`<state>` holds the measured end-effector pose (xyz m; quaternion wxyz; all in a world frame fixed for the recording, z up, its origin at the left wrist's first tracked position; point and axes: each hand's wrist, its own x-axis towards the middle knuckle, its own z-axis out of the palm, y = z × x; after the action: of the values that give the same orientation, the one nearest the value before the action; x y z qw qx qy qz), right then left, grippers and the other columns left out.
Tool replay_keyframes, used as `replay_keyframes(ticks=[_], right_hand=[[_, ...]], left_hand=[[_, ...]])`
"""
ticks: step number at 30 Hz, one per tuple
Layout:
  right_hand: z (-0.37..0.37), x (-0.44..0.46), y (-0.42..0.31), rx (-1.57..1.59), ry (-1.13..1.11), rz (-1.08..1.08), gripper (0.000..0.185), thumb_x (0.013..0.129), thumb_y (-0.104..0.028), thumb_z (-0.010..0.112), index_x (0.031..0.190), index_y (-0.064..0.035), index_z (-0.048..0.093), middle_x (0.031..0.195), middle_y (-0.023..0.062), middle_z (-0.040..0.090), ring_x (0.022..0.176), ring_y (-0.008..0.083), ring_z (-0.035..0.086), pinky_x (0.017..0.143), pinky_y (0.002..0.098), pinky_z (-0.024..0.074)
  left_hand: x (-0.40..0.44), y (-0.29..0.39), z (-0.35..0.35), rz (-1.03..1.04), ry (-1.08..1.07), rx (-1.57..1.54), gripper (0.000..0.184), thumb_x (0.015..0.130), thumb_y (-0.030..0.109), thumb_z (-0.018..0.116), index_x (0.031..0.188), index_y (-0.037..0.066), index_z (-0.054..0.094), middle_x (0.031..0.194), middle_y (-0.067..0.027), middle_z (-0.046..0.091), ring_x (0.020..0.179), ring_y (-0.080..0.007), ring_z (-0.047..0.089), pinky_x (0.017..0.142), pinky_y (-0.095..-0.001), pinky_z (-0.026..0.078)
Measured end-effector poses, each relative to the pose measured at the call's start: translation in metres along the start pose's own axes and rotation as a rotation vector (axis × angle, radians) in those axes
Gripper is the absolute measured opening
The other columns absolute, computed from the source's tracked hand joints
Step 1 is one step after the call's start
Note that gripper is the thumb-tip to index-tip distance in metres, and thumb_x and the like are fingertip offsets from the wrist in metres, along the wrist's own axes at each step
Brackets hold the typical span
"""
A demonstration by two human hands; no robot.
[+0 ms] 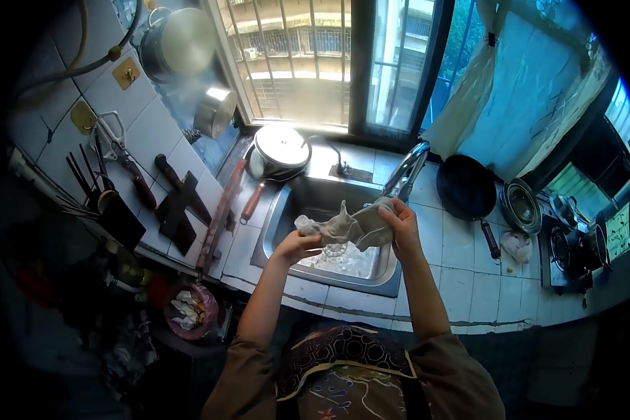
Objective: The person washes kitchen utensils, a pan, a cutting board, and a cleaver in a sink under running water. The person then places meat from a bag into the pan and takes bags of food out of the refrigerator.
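Note:
Stretched between my two hands is a pale grey, wet-looking cloth (pixel 350 229), bunched in folds above the sink. At its left end, the fingers of my left hand (pixel 299 246) are closed on it. My right hand (pixel 401 222) grips the other end, with part of the cloth hanging below the fingers. Under them lies the steel sink (pixel 276 210), where water looks bubbly or splashing around the drain. A chrome faucet (pixel 404 171) rises from the sink's back right corner, close beyond my right hand.
Left of the sink stand a lidded pot (pixel 281 148) and a cleaver (pixel 178 217) against the tiles. A black wok (pixel 467 187), stacked bowls (pixel 521 204) and a gas stove (pixel 563 248) line the right counter. A waste bin (pixel 215 311) is below left.

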<state>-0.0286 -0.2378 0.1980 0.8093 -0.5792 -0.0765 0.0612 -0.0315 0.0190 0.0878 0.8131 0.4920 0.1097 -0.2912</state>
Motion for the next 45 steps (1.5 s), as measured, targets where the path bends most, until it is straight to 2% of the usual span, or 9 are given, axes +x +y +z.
replay_keyframes(ticks=[8,16,18,20,21,26,30,38,45], right_hand=[[-0.007,-0.017,-0.015,0.045,-0.168,-0.058,0.038,0.069,-0.001,0.058,0.106,-0.0054,0.049,0.09,0.004,0.057,0.081,0.0121,0.056,0.076,0.0233,0.0433],[0.026,-0.048,-0.007,-0.464,-0.824,-0.051,0.03,0.079,-0.023,0.063,0.101,-0.0044,0.058,0.084,0.006,0.059,0.078,0.0121,0.057,0.068,0.0246,0.0458],[0.03,-0.04,0.015,-0.55,-0.47,-0.045,0.023,0.081,-0.025,0.059,0.08,-0.0022,0.062,0.071,0.0058,0.06,0.062,0.0121,0.055,0.057,0.0263,0.0443],[0.028,-0.019,0.03,-0.898,0.072,-0.402,0.026,0.079,-0.025,0.059,0.068,-0.0023,0.056,0.062,0.0095,0.055,0.054,0.0252,0.053,0.052,0.0342,0.0413],[0.026,-0.01,0.035,-0.998,0.182,-0.507,0.025,0.079,-0.023,0.058,0.065,-0.0031,0.053,0.061,0.0099,0.053,0.054,0.0275,0.052,0.052,0.0362,0.0406],[0.044,0.023,0.057,-1.336,0.332,-0.629,0.02,0.079,-0.021,0.057,0.065,-0.0073,0.051,0.068,0.0083,0.051,0.064,0.0271,0.054,0.053,0.0378,0.043],[0.079,0.042,0.073,-1.353,0.356,-0.582,0.019,0.078,-0.021,0.057,0.066,-0.0065,0.055,0.068,0.0099,0.055,0.062,0.0287,0.056,0.054,0.0369,0.0444],[0.107,0.044,0.091,0.028,-0.401,0.351,0.036,0.09,-0.032,0.043,0.098,0.0001,0.055,0.089,0.0077,0.059,0.08,0.0142,0.056,0.072,0.0259,0.0453],[0.152,0.07,0.034,-0.344,-0.643,0.133,0.027,0.084,-0.03,0.055,0.094,-0.0042,0.055,0.086,-0.0004,0.056,0.081,0.0076,0.05,0.072,0.0214,0.04]], left_hand=[[0.005,-0.062,0.034,0.512,0.823,0.169,0.041,0.067,-0.006,0.05,0.108,-0.002,0.049,0.095,-0.0101,0.054,0.085,-0.0164,0.053,0.074,-0.0267,0.045],[0.0,-0.118,0.102,0.573,-0.686,-0.429,0.052,0.079,0.028,0.06,0.118,0.003,0.037,0.11,-0.0086,0.044,0.099,-0.0157,0.05,0.084,-0.0303,0.045],[-0.025,-0.108,0.133,1.015,0.091,0.824,0.05,0.077,0.029,0.058,0.116,0.003,0.039,0.109,-0.0107,0.047,0.1,-0.0186,0.051,0.078,-0.0323,0.046],[-0.035,-0.07,0.171,0.315,-0.041,1.673,0.049,0.074,0.025,0.058,0.114,0.003,0.04,0.107,-0.0144,0.048,0.101,-0.0231,0.048,0.084,-0.0325,0.039],[-0.002,-0.117,0.153,0.809,0.003,0.786,0.038,0.078,0.019,0.054,0.108,0.0,0.043,0.101,-0.0148,0.05,0.095,-0.0242,0.05,0.082,-0.0325,0.04],[-0.069,-0.095,0.18,0.854,0.039,0.815,0.033,0.081,0.017,0.051,0.109,0.002,0.043,0.101,-0.0133,0.05,0.092,-0.0226,0.051,0.08,-0.0308,0.04],[-0.081,-0.079,0.156,0.973,0.059,0.949,0.034,0.082,0.016,0.05,0.111,0.001,0.042,0.102,-0.0133,0.05,0.091,-0.0221,0.051,0.079,-0.0306,0.041],[-0.077,0.007,0.052,1.203,0.715,2.248,0.035,0.083,0.016,0.048,0.114,0.001,0.041,0.103,-0.0135,0.05,0.088,-0.0209,0.053,0.076,-0.0301,0.042],[-0.096,0.062,-0.026,1.158,0.866,2.2,0.036,0.085,0.016,0.047,0.117,0.0,0.039,0.107,-0.0135,0.049,0.091,-0.0204,0.053,0.079,-0.0291,0.043]])
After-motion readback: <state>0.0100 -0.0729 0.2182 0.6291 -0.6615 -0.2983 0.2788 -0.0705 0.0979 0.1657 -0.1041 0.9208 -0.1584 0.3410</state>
